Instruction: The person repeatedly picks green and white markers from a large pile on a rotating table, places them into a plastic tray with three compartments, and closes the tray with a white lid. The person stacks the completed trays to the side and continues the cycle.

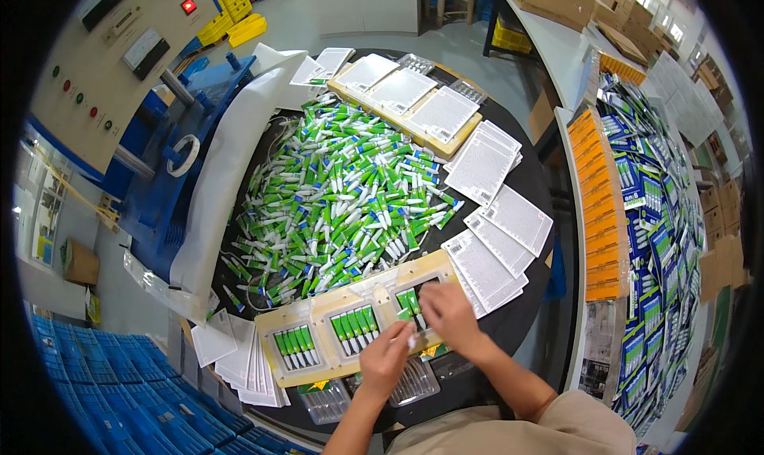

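A pale yellow fixture board (321,331) with three clear blister compartments lies at the table's near edge. Green and white glue tubes (355,328) fill the left and middle compartments in side-by-side rows. In the right compartment a few tubes (411,300) stand at its left side. My left hand (385,364), just below that compartment, pinches a glue tube whose white end shows at the fingertips. My right hand (450,315) is over the right side of the same compartment, fingers curled together; what they hold, if anything, is hidden.
A large pile of glue tubes (342,192) covers the table's middle. Printed white cards (487,272) lie right and lower left. A second board (446,147) carries cards at the back. A blue press machine (151,208) stands left. Packed blister cards (645,216) fill a bin at right.
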A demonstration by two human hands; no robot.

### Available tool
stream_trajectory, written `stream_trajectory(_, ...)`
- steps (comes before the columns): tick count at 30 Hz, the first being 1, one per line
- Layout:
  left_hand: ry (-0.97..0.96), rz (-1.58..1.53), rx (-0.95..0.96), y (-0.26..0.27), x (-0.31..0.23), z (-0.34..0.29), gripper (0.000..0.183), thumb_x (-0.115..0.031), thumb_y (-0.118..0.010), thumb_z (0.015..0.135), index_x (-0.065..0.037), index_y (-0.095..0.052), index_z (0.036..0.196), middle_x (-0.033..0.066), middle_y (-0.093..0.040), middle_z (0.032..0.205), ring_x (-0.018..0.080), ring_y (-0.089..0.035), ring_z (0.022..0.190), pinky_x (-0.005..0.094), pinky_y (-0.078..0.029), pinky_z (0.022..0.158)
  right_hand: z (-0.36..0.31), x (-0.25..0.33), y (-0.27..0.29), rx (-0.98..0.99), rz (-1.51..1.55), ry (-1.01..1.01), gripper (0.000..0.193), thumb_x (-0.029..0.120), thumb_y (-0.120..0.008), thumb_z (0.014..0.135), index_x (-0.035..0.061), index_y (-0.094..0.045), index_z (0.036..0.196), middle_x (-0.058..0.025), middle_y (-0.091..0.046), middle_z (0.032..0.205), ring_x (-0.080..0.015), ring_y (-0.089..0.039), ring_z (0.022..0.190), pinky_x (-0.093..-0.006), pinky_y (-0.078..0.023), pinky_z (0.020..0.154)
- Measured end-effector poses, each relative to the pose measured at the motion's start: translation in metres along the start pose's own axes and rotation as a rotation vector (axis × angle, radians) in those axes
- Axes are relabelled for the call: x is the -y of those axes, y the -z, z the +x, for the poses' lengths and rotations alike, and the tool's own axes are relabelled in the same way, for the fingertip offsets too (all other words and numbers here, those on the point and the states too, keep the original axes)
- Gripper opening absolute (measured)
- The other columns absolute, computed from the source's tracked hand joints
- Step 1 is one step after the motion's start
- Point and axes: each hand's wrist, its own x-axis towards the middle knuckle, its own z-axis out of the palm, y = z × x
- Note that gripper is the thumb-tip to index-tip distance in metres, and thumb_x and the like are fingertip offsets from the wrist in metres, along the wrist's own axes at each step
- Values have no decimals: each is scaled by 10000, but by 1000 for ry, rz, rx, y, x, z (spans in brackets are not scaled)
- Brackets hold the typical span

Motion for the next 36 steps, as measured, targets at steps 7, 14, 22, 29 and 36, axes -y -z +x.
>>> stream_trajectory(7, -186, 313, 127, -50, 3, 10, 230, -144, -697, 869, -86, -741, 1087, 68, -726, 1127, 211, -695, 1006, 420, -506, 985, 108, -92, -69, 383, -346, -367, 367, 338, -838, 780, -11, -722, 794, -219, -679, 788, -399, -677, 752, -478, -540, 706)
stream_trajectory(14, -74, 377, 222, -54, 6, 1, 462, -396, -749, 881, -46, -708, 1179, 107, -691, 1244, 256, -629, 1199, 523, -379, 1129, 106, -81, -16, 299, -46, -490, 204, 167, -807, 759, -5, -729, 835, -180, -714, 799, -328, -714, 751, -407, -580, 697)
stream_trajectory(22, -17, 347, 408, -50, 8, -12, 640, -451, -670, 942, -22, -566, 1405, 125, -534, 1497, 255, -453, 1435, 554, -262, 1212, -10, -17, 39, 101, 105, -125, 228, 53, -798, 821, 0, -718, 1028, -137, -709, 1013, -324, -705, 851, -361, -579, 726)
stream_trajectory(29, -6, 330, 396, -49, 8, -12, 585, -384, -669, 949, -12, -564, 1388, 130, -528, 1503, 258, -452, 1438, 567, -258, 1211, -27, -8, 23, 135, -120, -14, 261, 29, -784, 803, -33, -710, 1045, -149, -698, 1016, -312, -676, 862, -379, -551, 745)
stream_trajectory(36, -5, 309, 402, -49, 9, -11, 624, -351, -701, 924, 2, -524, 1407, 137, -531, 1499, 270, -452, 1438, 586, -244, 1210, -23, -8, 38, 267, -143, 125, 327, 21, -634, 801, -77, -684, 1109, -181, -669, 1172, -333, -635, 993, -407, -544, 857)
